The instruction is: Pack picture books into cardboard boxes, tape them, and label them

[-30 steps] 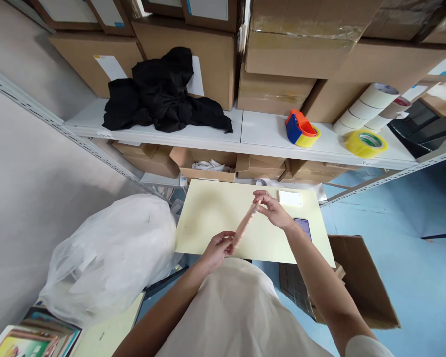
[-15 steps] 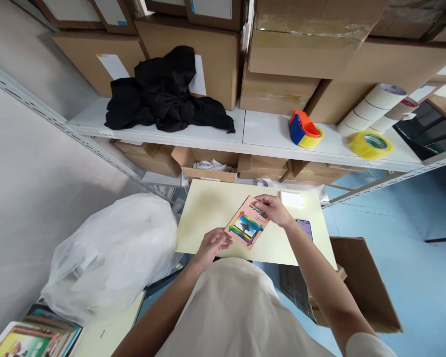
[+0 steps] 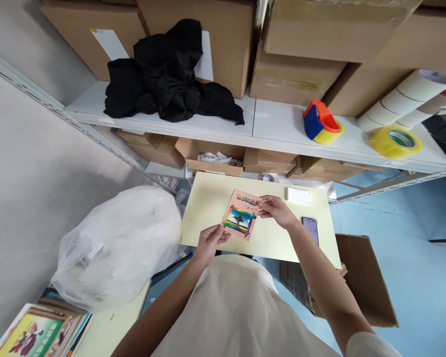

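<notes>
A small pink book point(image 3: 241, 215) with a tree picture in a rainbow-coloured frame on its cover is held up over the pale yellow table point(image 3: 204, 198). My left hand point(image 3: 209, 242) is closed on its lower left corner, thumb on the cover. At its right edge, my right hand point(image 3: 277, 210) pinches the book between thumb and fingers. Right of that hand, a stack of white cards point(image 3: 298, 196) and a phone point(image 3: 310, 229) with a lit screen lie on the table.
A metal shelf point(image 3: 278, 126) behind the table bears black cloth point(image 3: 171, 74), a tape dispenser point(image 3: 321, 122), tape rolls point(image 3: 396, 141) and cartons. A stuffed white plastic bag point(image 3: 119, 243) and books point(image 3: 33, 334) stand left. An open carton point(image 3: 367, 282) sits on the floor at right.
The book has turned more upright and moved slightly left. My left hand has closed on its corner, and my right hand has shifted down to its right edge. The camera view has tilted down.
</notes>
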`<state>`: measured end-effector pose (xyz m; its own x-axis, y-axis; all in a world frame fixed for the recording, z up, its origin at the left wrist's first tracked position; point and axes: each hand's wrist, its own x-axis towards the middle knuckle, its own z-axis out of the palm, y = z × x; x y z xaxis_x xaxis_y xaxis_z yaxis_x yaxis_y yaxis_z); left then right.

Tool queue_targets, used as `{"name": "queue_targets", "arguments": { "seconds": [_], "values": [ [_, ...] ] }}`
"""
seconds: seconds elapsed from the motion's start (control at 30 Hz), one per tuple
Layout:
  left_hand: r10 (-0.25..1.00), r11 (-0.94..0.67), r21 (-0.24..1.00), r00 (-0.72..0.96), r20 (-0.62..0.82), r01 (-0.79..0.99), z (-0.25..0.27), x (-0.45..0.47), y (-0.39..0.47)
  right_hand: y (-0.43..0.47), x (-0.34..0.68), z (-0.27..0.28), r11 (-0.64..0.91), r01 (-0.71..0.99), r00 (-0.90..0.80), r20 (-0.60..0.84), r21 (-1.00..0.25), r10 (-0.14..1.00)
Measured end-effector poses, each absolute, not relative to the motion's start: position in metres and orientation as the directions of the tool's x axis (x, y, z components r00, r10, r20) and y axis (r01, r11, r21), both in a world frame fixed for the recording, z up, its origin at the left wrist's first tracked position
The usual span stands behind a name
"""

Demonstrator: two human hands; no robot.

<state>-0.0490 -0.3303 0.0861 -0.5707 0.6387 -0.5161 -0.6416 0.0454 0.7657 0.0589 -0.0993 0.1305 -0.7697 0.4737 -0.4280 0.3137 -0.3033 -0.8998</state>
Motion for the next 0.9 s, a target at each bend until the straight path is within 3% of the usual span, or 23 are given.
{"name": "queue_targets", "arguments": {
  "seconds": [0.17,0.33,0.43,0.9],
  "values": [
    [0.584,0.097,0.757,-0.579,-0.569,-0.646,0.079,-0.063,-0.334,-0.109,0.036,0.114,-0.329,0.297,-0.731,-0.435,-0.896,0.526],
    [0.433,0.129,0.799,-0.691,-0.578,-0.587,0.063,-0.088,-0.33,-0.116,0.002,0.093,-0.308,0.3,-0.741,-0.424,-0.903,0.521],
    [0.404,0.189,0.807,-0.704,-0.584,-0.56,0.048,-0.106,-0.33,-0.116,-0.022,0.073,-0.304,0.332,-0.731,-0.447,-0.893,0.515],
    [0.244,0.271,0.84,-0.811,-0.532,-0.469,-0.073,-0.235,-0.291,-0.112,-0.187,-0.066,-0.395,0.388,-0.56,-0.554,-0.833,0.617]
  ]
}}
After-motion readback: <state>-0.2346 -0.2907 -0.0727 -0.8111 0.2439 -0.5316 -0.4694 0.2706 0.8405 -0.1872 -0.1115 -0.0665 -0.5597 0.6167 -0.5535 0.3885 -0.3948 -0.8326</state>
